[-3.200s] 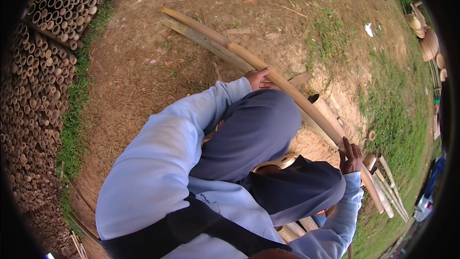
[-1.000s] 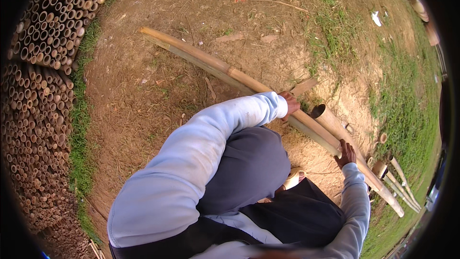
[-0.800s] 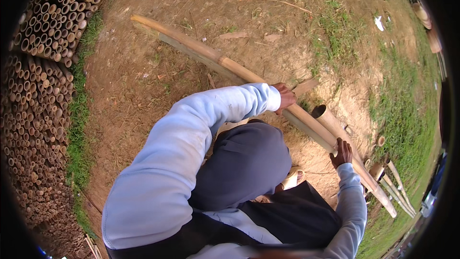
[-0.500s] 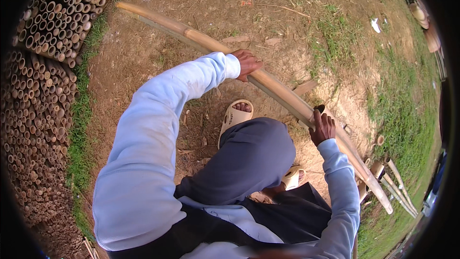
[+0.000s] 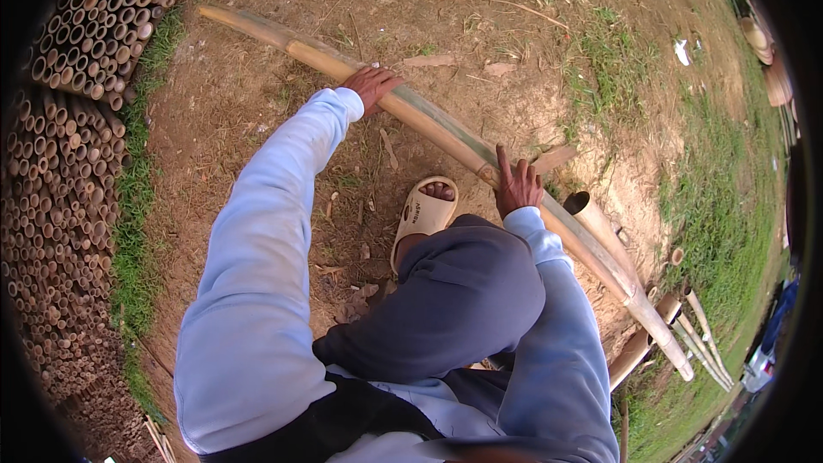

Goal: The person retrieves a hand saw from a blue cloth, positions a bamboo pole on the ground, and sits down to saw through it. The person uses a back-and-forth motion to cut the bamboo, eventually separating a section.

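Observation:
A long bamboo pole [image 5: 441, 131], tan with a grey-green band along its far side, slants from the upper left to the lower right in front of me. My left hand [image 5: 373, 88] lies over its upper part, fingers wrapped across it. Lower down, my right hand [image 5: 519, 184] grips the same pole with the index finger stretched out and the others bent over it; the thumb is hidden. Beside the pole's lower half is a thicker bamboo tube [image 5: 613, 240] with a dark open end. Whether the two touch I cannot tell.
Stacked cut bamboo [image 5: 64, 171] fills the left side, bordered by a grass strip [image 5: 133, 231]. Several shorter bamboo pieces [image 5: 707, 339] lie at the lower right. A flat brown piece [image 5: 555, 157] rests on the dirt beyond the pole. My sandalled foot [image 5: 426, 214] is just below the pole.
Both hands have shifted up and left along the pole, the right one clear of the thicker tube's open end. The pole has turned about its length, its grey-green band now on the far side.

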Motion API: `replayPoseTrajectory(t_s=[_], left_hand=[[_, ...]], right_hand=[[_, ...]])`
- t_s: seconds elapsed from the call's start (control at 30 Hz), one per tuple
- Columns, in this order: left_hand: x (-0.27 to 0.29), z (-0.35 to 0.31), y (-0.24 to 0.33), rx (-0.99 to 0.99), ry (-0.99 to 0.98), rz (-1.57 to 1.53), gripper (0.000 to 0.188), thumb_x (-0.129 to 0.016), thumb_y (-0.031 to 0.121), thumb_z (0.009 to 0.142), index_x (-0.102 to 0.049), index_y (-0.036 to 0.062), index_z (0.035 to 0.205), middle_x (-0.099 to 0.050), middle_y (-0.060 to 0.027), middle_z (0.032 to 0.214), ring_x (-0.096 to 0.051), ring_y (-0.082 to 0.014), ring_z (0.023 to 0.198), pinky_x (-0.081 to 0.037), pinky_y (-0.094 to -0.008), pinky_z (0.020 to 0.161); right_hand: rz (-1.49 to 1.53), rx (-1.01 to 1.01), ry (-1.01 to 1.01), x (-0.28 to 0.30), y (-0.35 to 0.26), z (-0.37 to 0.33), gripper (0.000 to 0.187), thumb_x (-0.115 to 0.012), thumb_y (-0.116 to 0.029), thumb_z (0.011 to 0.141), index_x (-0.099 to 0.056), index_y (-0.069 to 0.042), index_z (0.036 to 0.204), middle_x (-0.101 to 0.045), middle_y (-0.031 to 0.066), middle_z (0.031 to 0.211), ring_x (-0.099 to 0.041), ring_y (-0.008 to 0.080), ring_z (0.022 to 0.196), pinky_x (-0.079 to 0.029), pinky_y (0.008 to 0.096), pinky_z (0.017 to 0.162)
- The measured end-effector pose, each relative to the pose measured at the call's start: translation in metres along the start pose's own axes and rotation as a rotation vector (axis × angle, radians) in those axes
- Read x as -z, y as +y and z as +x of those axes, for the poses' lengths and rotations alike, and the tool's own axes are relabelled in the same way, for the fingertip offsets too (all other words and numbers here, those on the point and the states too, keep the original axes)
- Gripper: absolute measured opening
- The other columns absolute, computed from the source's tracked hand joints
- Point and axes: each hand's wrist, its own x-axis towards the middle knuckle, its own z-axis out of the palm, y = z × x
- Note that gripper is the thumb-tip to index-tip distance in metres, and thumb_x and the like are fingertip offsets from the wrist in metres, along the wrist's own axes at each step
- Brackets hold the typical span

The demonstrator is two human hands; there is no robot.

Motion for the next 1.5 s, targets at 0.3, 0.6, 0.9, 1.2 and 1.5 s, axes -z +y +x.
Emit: replayPoseTrajectory(t_s=[0.3, 0.6, 0.9, 1.2, 1.5], left_hand=[[0.027, -0.002, 0.006, 0.015, 0.043, -0.046, 0.047, -0.079, 0.017, 0.079, -0.060, 0.0135, 0.122, -0.059, -0.0078, 0.121, -0.056, -0.0315, 0.121, -0.043, -0.0467, 0.104], [0.045, 0.028, 0.018, 0.248, -0.037, -0.022, 0.039, -0.072, 0.013, 0.084, -0.062, 0.0140, 0.122, -0.061, -0.0071, 0.124, -0.054, -0.0303, 0.125, -0.039, -0.0453, 0.109], [0.045, 0.022, 0.012, 0.234, 0.043, 0.004, 0.045, -0.071, 0.015, 0.086, -0.060, 0.0151, 0.129, -0.059, -0.0094, 0.127, -0.051, -0.0314, 0.128, -0.037, -0.0476, 0.111], [0.042, 0.030, 0.024, 0.244, 0.038, -0.056, 0.058, -0.077, 0.027, 0.081, -0.056, 0.0132, 0.132, -0.056, -0.0119, 0.131, -0.049, -0.0346, 0.129, -0.036, -0.0463, 0.111], [0.039, 0.021, 0.022, 0.298, 0.098, -0.036, 0.058, -0.079, 0.034, 0.075, -0.055, 0.0110, 0.122, -0.056, -0.0138, 0.131, -0.048, -0.0365, 0.128, -0.034, -0.0481, 0.110]], right_hand=[[0.071, -0.044, -0.057, 0.035, 0.035, -0.031, 0.061, -0.068, -0.015, 0.084, -0.054, -0.026, 0.142, -0.058, 0.0094, 0.111, -0.058, 0.0305, 0.114, -0.045, 0.0459, 0.096], [0.254, 0.046, 0.073, 0.067, 0.068, -0.023, 0.048, -0.065, -0.015, 0.088, -0.060, -0.023, 0.134, -0.063, 0.0118, 0.105, -0.069, 0.0374, 0.087, -0.056, 0.0499, 0.072], [0.387, 0.173, 0.093, 0.080, 0.073, -0.014, 0.049, -0.071, -0.032, 0.092, -0.060, -0.019, 0.138, -0.064, 0.0123, 0.099, -0.069, 0.0359, 0.086, -0.056, 0.0469, 0.073], [0.445, 0.145, 0.114, 0.078, 0.086, -0.011, 0.051, -0.076, -0.021, 0.086, -0.064, -0.017, 0.135, -0.063, 0.0108, 0.096, -0.067, 0.0323, 0.086, -0.055, 0.0432, 0.074], [0.417, 0.089, 0.153, 0.069, 0.071, -0.022, 0.050, -0.078, -0.019, 0.083, -0.067, -0.018, 0.132, -0.062, 0.0101, 0.095, -0.065, 0.0314, 0.092, -0.053, 0.0443, 0.083]])
